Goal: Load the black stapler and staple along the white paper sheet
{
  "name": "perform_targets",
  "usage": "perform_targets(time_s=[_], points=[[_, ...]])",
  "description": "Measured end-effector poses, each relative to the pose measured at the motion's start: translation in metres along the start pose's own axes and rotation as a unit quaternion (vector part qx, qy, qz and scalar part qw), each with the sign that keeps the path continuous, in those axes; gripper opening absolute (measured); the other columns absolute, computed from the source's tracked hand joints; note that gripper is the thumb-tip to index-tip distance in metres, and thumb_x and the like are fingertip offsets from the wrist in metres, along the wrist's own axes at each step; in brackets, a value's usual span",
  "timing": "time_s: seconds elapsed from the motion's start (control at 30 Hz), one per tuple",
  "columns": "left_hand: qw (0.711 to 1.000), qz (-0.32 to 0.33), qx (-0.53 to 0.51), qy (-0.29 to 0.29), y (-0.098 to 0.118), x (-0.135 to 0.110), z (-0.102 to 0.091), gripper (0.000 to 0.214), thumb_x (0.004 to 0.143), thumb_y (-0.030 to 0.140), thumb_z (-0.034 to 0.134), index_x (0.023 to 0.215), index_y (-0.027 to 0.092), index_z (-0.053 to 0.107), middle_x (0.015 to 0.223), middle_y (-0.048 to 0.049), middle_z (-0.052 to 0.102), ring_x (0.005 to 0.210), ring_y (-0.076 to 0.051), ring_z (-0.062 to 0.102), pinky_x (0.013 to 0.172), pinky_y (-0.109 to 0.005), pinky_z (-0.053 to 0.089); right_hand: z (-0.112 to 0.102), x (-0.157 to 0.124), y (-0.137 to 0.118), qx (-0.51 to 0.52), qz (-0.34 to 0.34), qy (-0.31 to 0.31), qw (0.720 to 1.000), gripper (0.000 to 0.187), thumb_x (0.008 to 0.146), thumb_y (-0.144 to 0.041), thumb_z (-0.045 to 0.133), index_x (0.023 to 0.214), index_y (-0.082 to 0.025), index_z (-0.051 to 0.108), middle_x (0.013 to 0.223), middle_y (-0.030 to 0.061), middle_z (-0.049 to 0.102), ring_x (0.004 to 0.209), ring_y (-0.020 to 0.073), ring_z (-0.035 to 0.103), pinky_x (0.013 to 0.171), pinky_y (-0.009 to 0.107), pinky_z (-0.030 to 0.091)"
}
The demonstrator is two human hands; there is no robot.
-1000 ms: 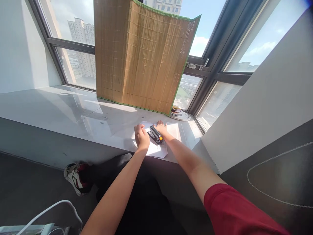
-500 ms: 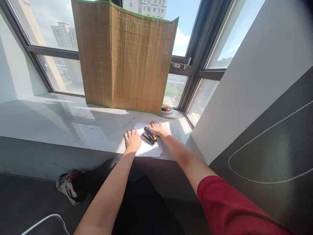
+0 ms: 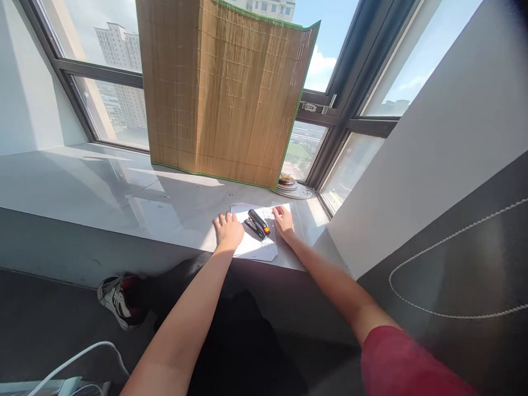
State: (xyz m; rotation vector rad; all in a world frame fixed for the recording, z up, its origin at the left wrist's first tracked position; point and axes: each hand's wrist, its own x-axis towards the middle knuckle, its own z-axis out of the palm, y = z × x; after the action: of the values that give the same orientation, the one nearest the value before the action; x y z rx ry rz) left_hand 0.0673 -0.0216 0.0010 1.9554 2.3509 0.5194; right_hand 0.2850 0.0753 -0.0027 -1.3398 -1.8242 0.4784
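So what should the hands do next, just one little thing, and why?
I'd probably slide the right hand over to the stapler. It lies on the papers between the two hands, neither is holding it, and the right hand is close by. The left hand lies at the papers' left edge, so it could steady them.

The stapler [image 3: 259,223] before me is black with an orange patch at its near end, the paper [image 3: 254,251] white with dark print. My sleeve [image 3: 412,357] is deep red, my trousers [image 3: 243,341] black. The far bamboo mat [image 3: 243,99] is streaky tan, edged green.
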Motion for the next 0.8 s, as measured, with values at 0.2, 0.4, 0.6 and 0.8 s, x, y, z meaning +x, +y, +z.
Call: perform_targets(time_s=[0.2, 0.4, 0.6, 0.8], points=[[1.000, -0.011, -0.001, 0.000, 0.002, -0.001, -0.004, 0.067, 0.108, 0.021, 0.026, 0.169, 0.011, 0.052, 0.173, -0.0239, 0.048, 0.163, -0.046, 0.031, 0.134, -0.069, 0.018, 0.008, -0.048, -0.021, 0.046, -0.101, -0.108, 0.988, 0.052, 0.085, -0.055, 0.080, 0.128, -0.027, 0.069, 0.128, 0.0079, 0.076, 0.108, 0.0267, 0.071, 0.097, 0.038, 0.060], [1.000, -0.005, -0.015, -0.010, 0.001, -0.002, -0.008, 0.062, 0.109, 0.023, 0.034, 0.166, 0.017, 0.056, 0.173, -0.0208, 0.049, 0.163, -0.046, 0.032, 0.134, -0.068, 0.019, 0.006, -0.044, -0.020, 0.034, -0.094, -0.081, 0.992, 0.028, 0.086, -0.035, 0.074, 0.113, -0.025, 0.072, 0.111, 0.0080, 0.079, 0.100, 0.0303, 0.072, 0.097, 0.047, 0.060], [0.998, -0.006, -0.054, -0.010, 0.001, -0.001, -0.010, 0.056, 0.110, 0.024, 0.038, 0.162, 0.016, 0.059, 0.175, -0.0218, 0.047, 0.163, -0.045, 0.031, 0.133, -0.069, 0.016, -0.001, -0.036, -0.010, 0.139, -0.055, -0.018, 0.989, 0.035, 0.083, -0.035, 0.077, 0.115, -0.024, 0.075, 0.123, 0.0104, 0.080, 0.114, 0.0315, 0.074, 0.106, 0.051, 0.061], [0.997, -0.010, -0.081, -0.015, -0.001, 0.001, -0.009, 0.055, 0.111, 0.026, 0.041, 0.160, 0.011, 0.058, 0.177, -0.0238, 0.044, 0.165, -0.045, 0.028, 0.134, -0.068, 0.013, -0.001, -0.029, -0.007, 0.166, -0.066, -0.041, 0.983, 0.032, 0.079, -0.033, 0.078, 0.110, -0.026, 0.080, 0.124, 0.0092, 0.081, 0.121, 0.0313, 0.073, 0.112, 0.050, 0.058]])
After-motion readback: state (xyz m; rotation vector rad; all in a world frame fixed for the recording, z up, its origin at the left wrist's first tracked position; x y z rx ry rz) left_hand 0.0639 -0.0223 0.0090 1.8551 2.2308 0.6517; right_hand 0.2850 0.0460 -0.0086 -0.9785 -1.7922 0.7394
